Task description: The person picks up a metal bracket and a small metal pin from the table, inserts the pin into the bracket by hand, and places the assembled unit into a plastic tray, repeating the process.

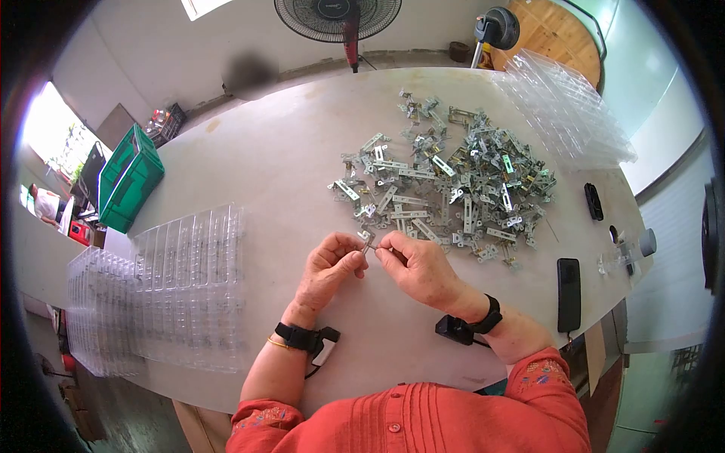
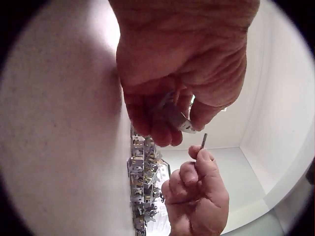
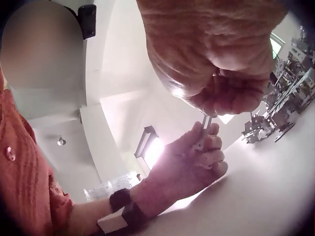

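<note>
You wear a red pleated blouse (image 1: 453, 423) with flowered sleeves (image 1: 551, 389); black straps (image 1: 492, 315) circle both wrists (image 1: 303, 312); a gold bracelet (image 1: 279, 344) circles your left.

In the left-wrist view, the left fingers (image 2: 161, 133) partly hide the metal bracket (image 2: 186, 126) at centre; the head view's top edge crops the fan (image 1: 332, 9).

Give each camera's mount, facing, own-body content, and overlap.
Head: on the head, facing forward and down at table and pile of metal parts; shows left hand, right hand, forearms, red shirt.
Left wrist: strapped there, facing that hand's work, a metal bracket and thin rod; shows both hands.
Right wrist: strapped there, facing the left hand; shows both hands, left forearm, red shirt, blurred head.
Wrist views share both hands and part of the pile.
</note>
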`<state>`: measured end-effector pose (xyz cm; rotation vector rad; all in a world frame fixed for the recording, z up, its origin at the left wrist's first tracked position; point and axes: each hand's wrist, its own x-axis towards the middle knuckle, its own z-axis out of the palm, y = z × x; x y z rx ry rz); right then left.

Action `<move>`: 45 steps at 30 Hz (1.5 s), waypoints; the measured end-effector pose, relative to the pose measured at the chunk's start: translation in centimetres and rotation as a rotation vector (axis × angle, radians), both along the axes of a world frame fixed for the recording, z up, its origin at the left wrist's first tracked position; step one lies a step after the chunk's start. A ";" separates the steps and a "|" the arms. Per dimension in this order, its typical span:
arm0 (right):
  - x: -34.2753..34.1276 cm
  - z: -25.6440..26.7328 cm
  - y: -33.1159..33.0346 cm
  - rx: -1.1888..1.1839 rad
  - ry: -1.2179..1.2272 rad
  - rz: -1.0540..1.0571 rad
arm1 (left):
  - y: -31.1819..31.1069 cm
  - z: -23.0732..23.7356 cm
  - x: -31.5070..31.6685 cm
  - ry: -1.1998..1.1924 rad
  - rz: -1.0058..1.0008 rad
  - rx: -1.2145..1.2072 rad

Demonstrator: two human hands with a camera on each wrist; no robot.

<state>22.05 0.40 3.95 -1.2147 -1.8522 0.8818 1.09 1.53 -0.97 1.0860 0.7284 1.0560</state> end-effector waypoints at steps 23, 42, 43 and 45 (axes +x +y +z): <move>-0.2 -1.0 0.1 -0.220 0.110 0.110 | 0.0 0.6 -0.3 0.022 0.065 -0.071; 0.2 -2.2 1.3 -0.672 0.290 0.291 | 0.3 0.1 -0.4 -0.114 0.147 -0.109; 0.2 -2.2 1.3 -0.672 0.290 0.291 | 0.3 0.1 -0.5 -0.115 0.147 -0.111; 0.2 -2.2 1.3 -0.661 0.290 0.292 | 0.3 0.1 -0.5 -0.115 0.147 -0.112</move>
